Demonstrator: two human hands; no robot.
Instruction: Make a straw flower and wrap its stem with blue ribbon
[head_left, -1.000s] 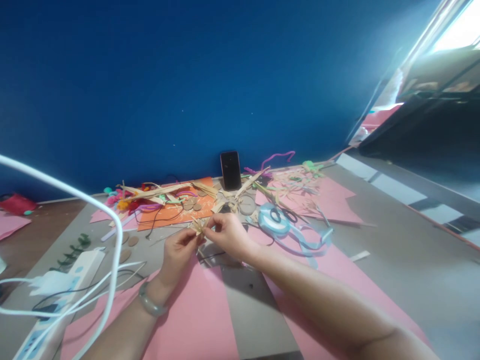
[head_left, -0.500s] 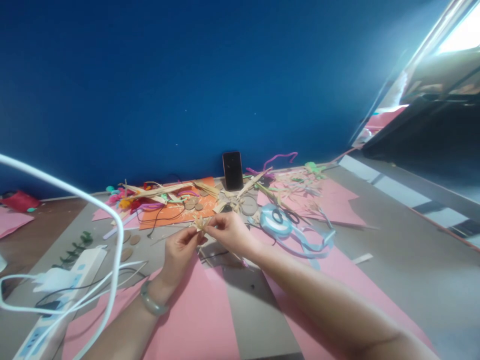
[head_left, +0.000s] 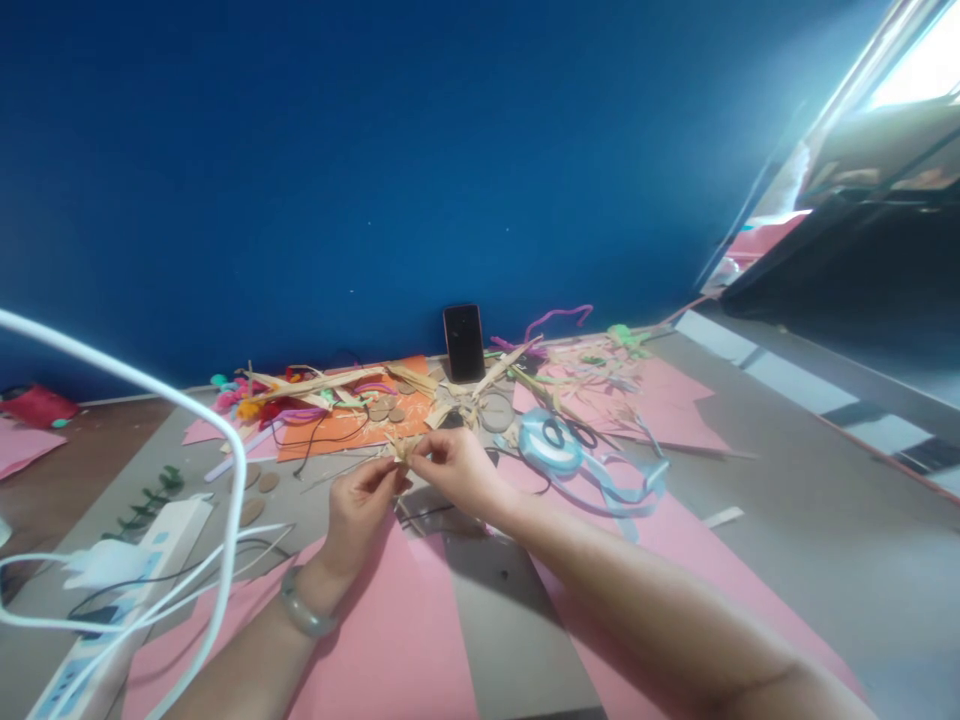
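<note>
Power strip (head_left: 150,570): lies aslant at the near left with a white plug (head_left: 105,565) in it; the thick white cable (head_left: 238,490) arches across the view, close to the camera by its size.
Sprig (head_left: 152,497): green, lies just beyond the power strip.
Discs (head_left: 268,482): a few flat brown rounds lie loose on the grey table (head_left: 495,620), left of the hands; more rest on the orange sheet (head_left: 315,440), which probably serves to gather small pieces.
Left hand (head_left: 365,498): bangle (head_left: 306,610) at the wrist; thumb and fingers pinch the husk piece from the left, seemingly to steady it.
Husk piece (head_left: 403,447): pale and frayed, it sits between the two sets of fingertips, in front of the orange sheet; its lower part is hidden by the fingers.
Right hand (head_left: 454,475): thumb and forefinger are pressed together on the husk piece's right side, presumably for fine control; the other fingers curl, partly hidden.
Phone (head_left: 465,345): stands nearly upright at the blue wall (head_left: 420,180), which likely props it.
Ribbon (head_left: 544,455): a light blue roll, its loose end trailing right; the dark scissors (head_left: 572,430) lie against it, within easy reach of the right hand.
Pink sheet (head_left: 664,395): lies at the far right under scattered straw-like scraps (head_left: 600,375), perhaps to keep them off the table.
</note>
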